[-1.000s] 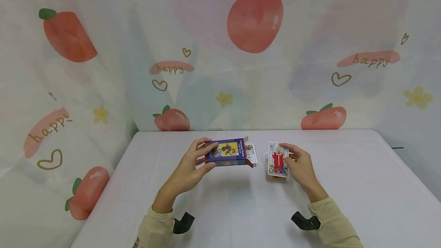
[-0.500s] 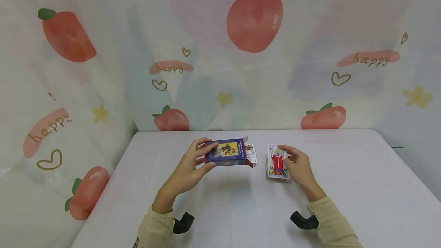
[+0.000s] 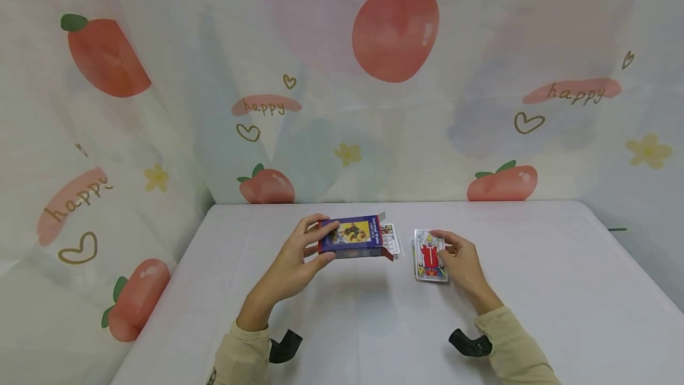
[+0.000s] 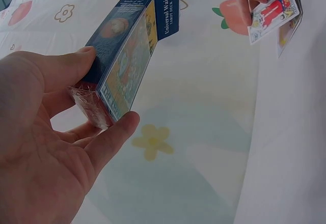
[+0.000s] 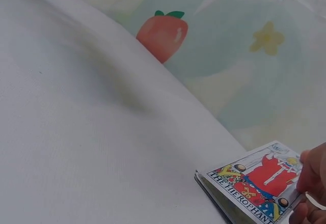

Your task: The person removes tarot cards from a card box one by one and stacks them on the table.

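Lowered the Hierophant card (image 3: 429, 257) nearer the pile (image 4: 287, 34) on the table (image 3: 374, 328), pinched in the right hand (image 3: 464, 260), not yet released; gripped the tarot box (image 3: 352, 235) in the left hand (image 3: 291, 269), more cards (image 3: 393, 243) unstacked alongside.

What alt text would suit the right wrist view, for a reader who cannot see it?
A right hand pinches the edge of a tarot card titled The Hierophant, showing a red-robed figure, above other cards on a white tabletop. Behind is a backdrop printed with red fruit and a yellow flower.
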The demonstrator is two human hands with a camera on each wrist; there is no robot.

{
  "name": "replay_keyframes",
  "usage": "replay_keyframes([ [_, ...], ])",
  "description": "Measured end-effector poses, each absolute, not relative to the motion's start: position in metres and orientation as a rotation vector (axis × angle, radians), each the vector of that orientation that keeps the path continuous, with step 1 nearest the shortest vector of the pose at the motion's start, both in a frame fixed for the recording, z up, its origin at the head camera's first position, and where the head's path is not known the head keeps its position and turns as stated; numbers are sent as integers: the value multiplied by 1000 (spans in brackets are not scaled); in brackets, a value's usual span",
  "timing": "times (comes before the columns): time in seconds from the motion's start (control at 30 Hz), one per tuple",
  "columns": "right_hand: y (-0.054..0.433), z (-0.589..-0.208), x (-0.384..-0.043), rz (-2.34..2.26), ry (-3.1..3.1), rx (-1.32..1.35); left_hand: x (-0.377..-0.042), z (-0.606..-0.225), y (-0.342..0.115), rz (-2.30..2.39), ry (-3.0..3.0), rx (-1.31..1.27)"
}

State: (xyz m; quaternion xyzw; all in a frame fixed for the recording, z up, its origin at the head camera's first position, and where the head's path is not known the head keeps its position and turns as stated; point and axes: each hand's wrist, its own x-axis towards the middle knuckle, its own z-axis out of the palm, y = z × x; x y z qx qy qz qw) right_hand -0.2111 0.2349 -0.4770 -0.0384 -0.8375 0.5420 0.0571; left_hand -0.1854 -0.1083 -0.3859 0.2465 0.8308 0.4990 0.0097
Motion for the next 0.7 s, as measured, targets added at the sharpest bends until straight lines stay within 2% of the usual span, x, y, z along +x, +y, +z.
replay_keyframes([
  [0.7,237,-495,-214,1335,-2667,-56,-186,-386,-108,1553,2599,767],
])
